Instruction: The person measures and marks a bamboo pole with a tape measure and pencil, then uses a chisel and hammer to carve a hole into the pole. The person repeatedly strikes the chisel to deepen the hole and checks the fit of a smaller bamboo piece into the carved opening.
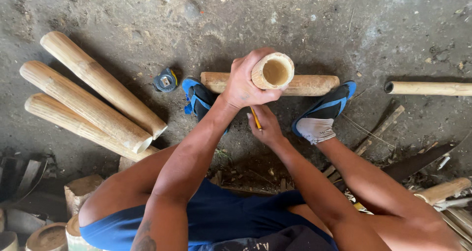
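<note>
**Upright bamboo tube gripped from the side while a pencil works below it**

I look straight down at a seated person's bare arms and knees, dark blue shorts nearest me. Just beyond, the right hand (pixel 265 125) is closed around a yellow pencil (pixel 255 118), its tip pointing up toward the bamboo. The left hand (pixel 244 84) is wrapped around the side of a short bamboo tube (pixel 273 70), which stands on end between the feet with its hollow mouth facing me.

The tube appears to rest against a bamboo length (pixel 307 85) lying crosswise on the dirt floor (pixel 295 15), held behind two blue shoes (pixel 324 108). I cannot tell whether the tube's foot sits on the floor or on that length.

I judge the main risk is the round tube rolling or twisting under a one-handed grip, which would skew any pencil mark. The crosswise length could also roll if a foot eases off. The pencil tip could snap on the hard rind.

To the left lies a black tape measure (pixel 165 80), then three long bamboo poles (pixel 93 101) side by side. At the far right another pole (pixel 427 88) lies well apart, with offcuts and scrap near the right knee.
</note>
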